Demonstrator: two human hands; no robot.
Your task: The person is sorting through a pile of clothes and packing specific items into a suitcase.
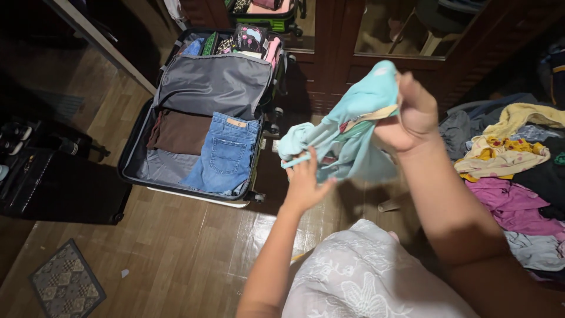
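A light turquoise garment hangs in the air in front of me, held by both hands. My right hand grips its upper part, bunched in a fist. Lower down, my left hand pinches a fold of the same cloth. To the left, an open dark suitcase lies on the wooden floor. Folded blue jeans and a brown folded garment rest inside it. Its grey zipped lid stands up at the back.
A heap of loose clothes, yellow, pink and grey, lies at the right. A black case stands at the left. A small patterned mat lies at the lower left. Dark wooden cabinets rise behind.
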